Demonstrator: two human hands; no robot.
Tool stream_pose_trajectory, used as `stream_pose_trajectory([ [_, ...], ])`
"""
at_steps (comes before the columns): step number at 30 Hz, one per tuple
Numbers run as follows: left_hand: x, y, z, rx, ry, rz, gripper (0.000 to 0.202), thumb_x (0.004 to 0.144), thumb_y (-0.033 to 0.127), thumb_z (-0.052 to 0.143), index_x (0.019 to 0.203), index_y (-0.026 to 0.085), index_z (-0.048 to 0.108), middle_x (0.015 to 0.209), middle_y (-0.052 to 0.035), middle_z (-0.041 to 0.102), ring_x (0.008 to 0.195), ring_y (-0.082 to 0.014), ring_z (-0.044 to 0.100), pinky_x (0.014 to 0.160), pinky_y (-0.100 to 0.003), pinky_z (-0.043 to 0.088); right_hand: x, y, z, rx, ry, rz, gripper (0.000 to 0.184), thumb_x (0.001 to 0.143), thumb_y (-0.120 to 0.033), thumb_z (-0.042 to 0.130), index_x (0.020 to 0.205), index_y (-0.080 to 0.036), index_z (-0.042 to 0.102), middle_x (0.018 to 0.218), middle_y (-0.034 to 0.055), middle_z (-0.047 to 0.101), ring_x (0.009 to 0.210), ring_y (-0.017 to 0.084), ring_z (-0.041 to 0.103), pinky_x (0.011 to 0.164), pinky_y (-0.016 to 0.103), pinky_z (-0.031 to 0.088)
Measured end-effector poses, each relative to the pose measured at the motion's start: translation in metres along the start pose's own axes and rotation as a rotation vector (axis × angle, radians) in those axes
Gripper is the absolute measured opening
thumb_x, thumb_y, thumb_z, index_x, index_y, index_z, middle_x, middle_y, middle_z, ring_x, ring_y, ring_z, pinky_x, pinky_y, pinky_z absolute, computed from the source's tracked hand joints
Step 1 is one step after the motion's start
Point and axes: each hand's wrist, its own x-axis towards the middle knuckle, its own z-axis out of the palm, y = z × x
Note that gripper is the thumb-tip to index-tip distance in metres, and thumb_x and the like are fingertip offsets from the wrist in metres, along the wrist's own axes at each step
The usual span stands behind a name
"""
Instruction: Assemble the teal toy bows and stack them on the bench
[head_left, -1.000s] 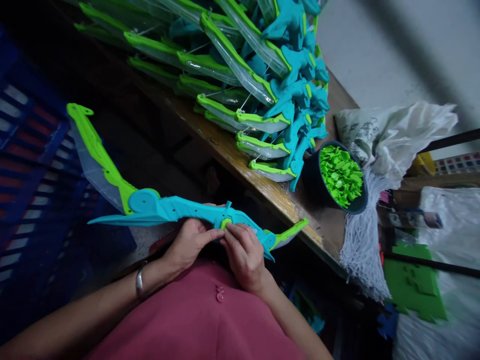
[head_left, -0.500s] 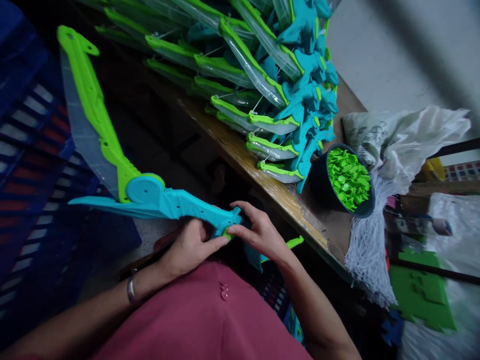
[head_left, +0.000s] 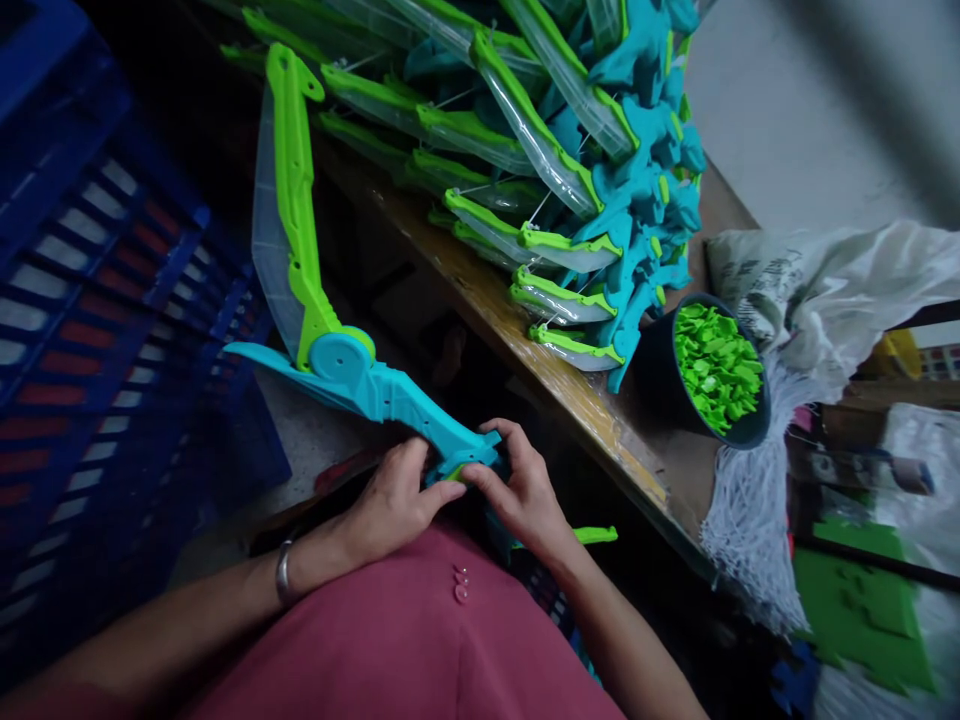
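A teal and lime-green plastic toy bow (head_left: 409, 398) stretches up and to the left from my hands, with one green limb backed by a clear blade standing up at its far end. My left hand (head_left: 391, 505) is closed around the lower grip, its thumb lying along the near side. At the grip's end, my right hand (head_left: 526, 492) pinches the teal plastic. Both thumbs press at a small green piece (head_left: 456, 473) set in the grip, mostly covered by them. The other end of the bow is hidden below my hands; a green tip (head_left: 596, 534) shows past my right wrist.
Similar toy bows (head_left: 555, 150) with white strings are piled on the wooden table (head_left: 600, 430). A dark bucket (head_left: 754, 425) of small green pieces (head_left: 716, 365) stands near its edge, beside a white sack (head_left: 757, 280) and white strings (head_left: 754, 540). Blue crates (head_left: 112, 330) stand at left.
The bow's upper limb has swung right and stands more upright. My hands have shifted slightly right and down in view, keeping their hold, with the thumbs still at the green piece.
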Motion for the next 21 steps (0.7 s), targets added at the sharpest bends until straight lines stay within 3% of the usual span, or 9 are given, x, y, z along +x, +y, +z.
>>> stream_pose_trajectory([
  [4, 0.005, -0.004, 0.003, -0.004, 0.029, 0.057, 0.023, 0.067, 0.022, 0.082, 0.067, 0.024, 0.059, 0.061, 0.0026, 0.055, 0.065, -0.0199, 0.052, 0.067, -0.033, 0.039, -0.001, 0.002, 0.005, -0.064, 0.043, -0.05, 0.033, 0.094, -0.04, 0.064, 0.115, -0.017, 0.052, 0.079, -0.0027, 0.052, 0.066, 0.013, 0.049, 0.062, 0.025, 0.042],
  [8, 0.014, -0.011, 0.003, 0.011, -0.008, 0.037, 0.023, 0.069, 0.027, 0.081, 0.075, 0.021, 0.059, 0.068, 0.0017, 0.06, 0.066, -0.0185, 0.054, 0.064, -0.031, 0.041, 0.005, 0.008, 0.009, -0.083, 0.068, -0.012, 0.039, 0.093, -0.043, 0.064, 0.119, -0.016, 0.053, 0.079, -0.0017, 0.054, 0.066, 0.013, 0.05, 0.062, 0.026, 0.043],
  [12, 0.024, -0.013, 0.001, -0.209, -0.14, -0.093, 0.037, 0.07, 0.03, 0.082, 0.096, 0.017, 0.061, 0.092, -0.0065, 0.071, 0.085, -0.0252, 0.067, 0.075, -0.037, 0.054, 0.014, 0.017, 0.009, 0.062, -0.03, 0.118, 0.049, 0.092, -0.044, 0.064, 0.131, -0.015, 0.054, 0.083, -0.0007, 0.058, 0.068, 0.014, 0.051, 0.063, 0.025, 0.043],
  [17, 0.02, -0.015, -0.008, -0.389, -0.168, -0.173, 0.045, 0.069, 0.028, 0.086, 0.106, 0.017, 0.061, 0.103, -0.0095, 0.073, 0.098, -0.0282, 0.07, 0.085, -0.04, 0.058, 0.008, 0.028, 0.012, 0.336, -0.057, 0.221, 0.05, 0.091, -0.038, 0.065, 0.135, -0.017, 0.052, 0.116, 0.0076, 0.064, 0.103, 0.019, 0.058, 0.091, 0.033, 0.048],
  [21, 0.007, -0.021, -0.027, -0.539, -0.282, -0.24, 0.048, 0.077, 0.034, 0.081, 0.121, 0.021, 0.066, 0.126, -0.0132, 0.07, 0.12, -0.0361, 0.063, 0.095, -0.044, 0.056, -0.002, 0.026, 0.012, 0.482, -0.101, 0.311, 0.041, 0.089, -0.05, 0.066, 0.11, -0.015, 0.062, 0.093, 0.0034, 0.066, 0.081, 0.015, 0.06, 0.073, 0.027, 0.05],
])
